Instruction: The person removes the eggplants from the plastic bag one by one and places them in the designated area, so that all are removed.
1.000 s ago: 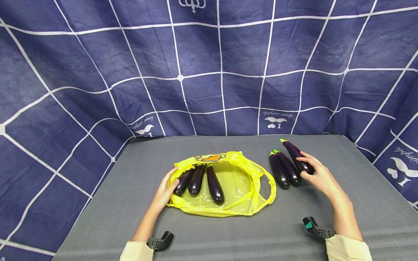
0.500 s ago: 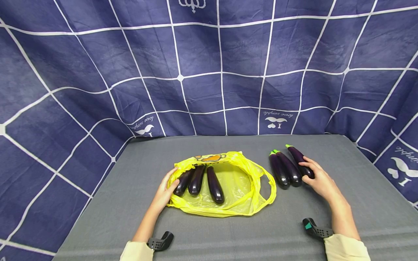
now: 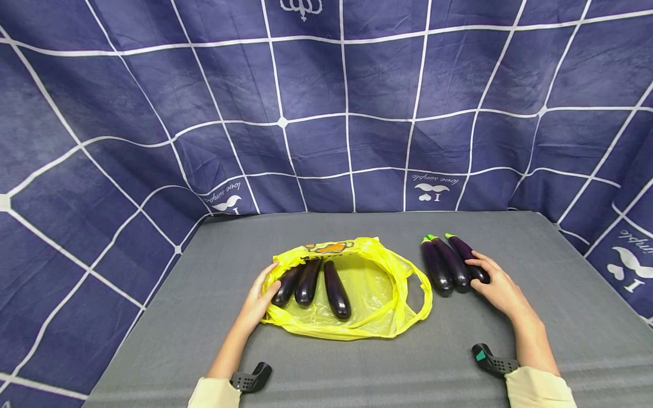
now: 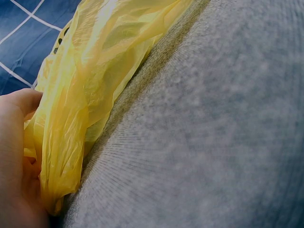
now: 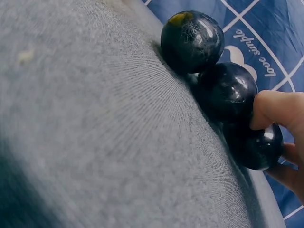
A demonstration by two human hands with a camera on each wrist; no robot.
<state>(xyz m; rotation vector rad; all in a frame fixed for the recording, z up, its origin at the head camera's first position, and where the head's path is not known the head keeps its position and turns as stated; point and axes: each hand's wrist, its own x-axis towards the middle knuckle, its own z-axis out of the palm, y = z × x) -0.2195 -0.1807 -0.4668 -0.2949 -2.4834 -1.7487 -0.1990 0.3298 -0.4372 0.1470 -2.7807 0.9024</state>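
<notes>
A yellow plastic bag (image 3: 374,289) lies with its mouth spread, and three dark purple eggplants are inside, the rightmost eggplant (image 3: 336,292) apart from the other two. My left hand (image 3: 257,297) grips the bag's left rim, thumb inside the mouth. To the right of the bag, three more eggplants lie side by side, green stems pointing away. My right hand (image 3: 501,288) holds the outermost eggplant (image 3: 461,247) near its thick end, between thumb and fingers. In the right wrist view that eggplant (image 5: 256,149) touches the middle eggplant (image 5: 230,90); its underside at the table is partly hidden.
A grey cloth (image 3: 377,368) covers the table. Behind and at the sides hangs a blue curtain (image 3: 377,141) with white lines. The bag's loop handle (image 3: 420,292) reaches toward the left eggplant (image 3: 436,266) of the right-hand row.
My right hand has brought its eggplant down and nearer to me, against the two beside it. The left hand and the bag have stayed in place.
</notes>
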